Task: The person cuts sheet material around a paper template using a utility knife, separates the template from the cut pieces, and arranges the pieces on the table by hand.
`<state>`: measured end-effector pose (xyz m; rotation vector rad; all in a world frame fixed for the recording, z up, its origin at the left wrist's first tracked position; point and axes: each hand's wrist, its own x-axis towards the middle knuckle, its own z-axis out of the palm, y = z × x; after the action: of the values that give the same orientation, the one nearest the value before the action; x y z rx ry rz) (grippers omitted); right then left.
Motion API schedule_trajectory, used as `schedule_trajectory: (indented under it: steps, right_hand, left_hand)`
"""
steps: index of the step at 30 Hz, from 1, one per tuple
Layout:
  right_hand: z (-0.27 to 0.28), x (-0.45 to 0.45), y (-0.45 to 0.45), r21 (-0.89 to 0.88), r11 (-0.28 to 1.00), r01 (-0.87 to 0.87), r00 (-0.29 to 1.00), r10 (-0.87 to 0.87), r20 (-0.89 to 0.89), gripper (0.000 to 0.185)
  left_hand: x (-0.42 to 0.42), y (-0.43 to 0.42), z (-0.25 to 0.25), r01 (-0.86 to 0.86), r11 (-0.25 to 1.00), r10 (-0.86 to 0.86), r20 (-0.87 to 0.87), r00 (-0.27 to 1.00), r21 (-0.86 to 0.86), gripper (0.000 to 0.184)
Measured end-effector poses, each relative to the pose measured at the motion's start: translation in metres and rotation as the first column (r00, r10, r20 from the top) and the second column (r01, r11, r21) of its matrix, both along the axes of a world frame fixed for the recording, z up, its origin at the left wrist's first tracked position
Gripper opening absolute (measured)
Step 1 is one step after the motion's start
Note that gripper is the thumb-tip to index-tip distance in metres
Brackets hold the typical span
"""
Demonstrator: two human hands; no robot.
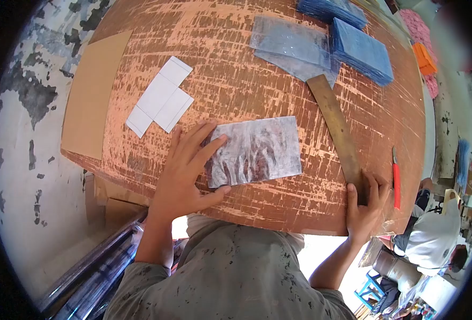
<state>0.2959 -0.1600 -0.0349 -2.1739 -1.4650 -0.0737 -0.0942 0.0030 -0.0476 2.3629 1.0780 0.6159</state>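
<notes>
A rectangular sheet of clear, wrinkled plastic [257,151] lies on the worn brown tabletop in front of me. My left hand [185,165] rests with spread fingers along its left edge, fingertips and thumb touching the plastic. To the right, a long flat brass-coloured ruler [333,120] lies at a slant. My right hand [366,205] grips its near end, thumb on one side and fingers on the other. Just beyond that hand is a red-handled cutter knife [396,178]. A white paper template with drawn lines [161,98] lies beyond my left hand.
Stacks of bluish plastic sheets [362,50] sit at the far right, beside several loose sheets [292,45]. Brown cardboard [94,96] covers the table's left edge. An orange object [424,58] is past the right edge. Another person in white [433,237] is at lower right.
</notes>
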Motion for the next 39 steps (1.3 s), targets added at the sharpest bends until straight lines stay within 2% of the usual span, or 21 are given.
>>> schedule_trajectory:
  steps: [4, 7, 9, 15, 25, 28, 30, 33, 39]
  right_hand:
    - [-0.0002, 0.0006, -0.0005, 0.004, 1.000, 0.011, 1.000, -0.011, -0.016, 0.047]
    - [-0.0015, 0.0023, -0.0015, 0.024, 1.000, -0.005, 1.000, 0.005, -0.006, 0.046]
    - [-0.0001, 0.0004, -0.0008, 0.015, 1.000, 0.010, 1.000, -0.010, -0.022, 0.045]
    - [-0.0029, 0.0038, -0.0012, 0.035, 0.999, -0.011, 1.000, 0.012, -0.023, 0.045]
    - [-0.0010, 0.0023, 0.0002, 0.049, 0.999, 0.008, 1.000, -0.008, -0.008, 0.044]
    - [-0.0026, 0.0023, -0.0008, 0.027, 0.999, 0.021, 1.000, -0.021, -0.018, 0.047]
    - [-0.0059, 0.0007, 0.0005, 0.097, 0.993, 0.074, 0.990, -0.061, -0.124, 0.045]
    - [-0.0006, -0.0033, -0.0006, 0.083, 0.988, 0.130, 0.985, -0.119, -0.126, 0.043]
    - [-0.0014, 0.0035, -0.0046, -0.029, 0.997, 0.078, 0.997, -0.078, 0.005, 0.041]
  left_hand:
    - [0.0020, 0.0004, 0.0014, -0.008, 1.000, 0.008, -0.005, 1.000, -0.015, 0.091]
    - [0.0025, 0.0007, 0.0036, 0.032, 0.999, -0.031, -0.020, 0.999, 0.028, 0.081]
    - [0.0034, 0.0002, 0.0080, 0.015, 1.000, -0.016, -0.028, 0.999, -0.007, 0.066]
    - [0.0019, 0.0015, 0.0068, 0.029, 1.000, -0.029, -0.006, 1.000, 0.000, 0.053]
    - [0.0023, 0.0006, 0.0059, 0.027, 1.000, -0.027, 0.008, 1.000, 0.007, 0.056]
    - [0.0022, -0.0001, 0.0037, 0.031, 0.999, -0.031, 0.018, 0.999, -0.010, 0.063]
    - [0.0040, -0.0004, 0.0054, 0.003, 1.000, -0.002, 0.034, 0.999, -0.027, 0.060]
    - [0.0028, -0.0002, 0.0045, -0.002, 0.998, 0.005, 0.063, 0.998, -0.055, 0.058]
    - [0.0005, 0.0002, 0.0012, 0.031, 1.000, -0.031, 0.006, 0.999, 0.003, 0.061]
